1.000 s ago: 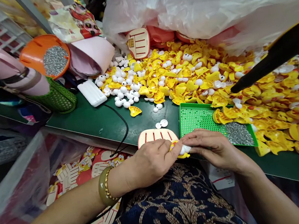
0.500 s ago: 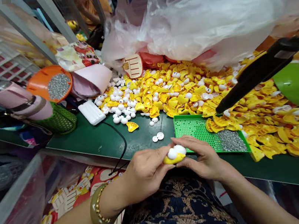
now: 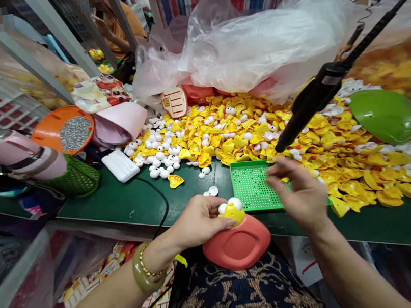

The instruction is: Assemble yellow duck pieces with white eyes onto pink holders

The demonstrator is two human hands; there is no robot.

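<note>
Left hand (image 3: 200,221) pinches yellow beak piece (image 3: 231,212) at desk's (image 3: 127,199) near edge; right hand (image 3: 300,194) spread above green tray (image 3: 251,188).

A yellow piece (image 3: 233,213) bearing two white balls (image 3: 235,203) rests on top of a coral-red oval shell (image 3: 238,246)

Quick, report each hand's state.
Left hand: closed on yellow piece, on red shell.
Right hand: open, above green tray.
</note>
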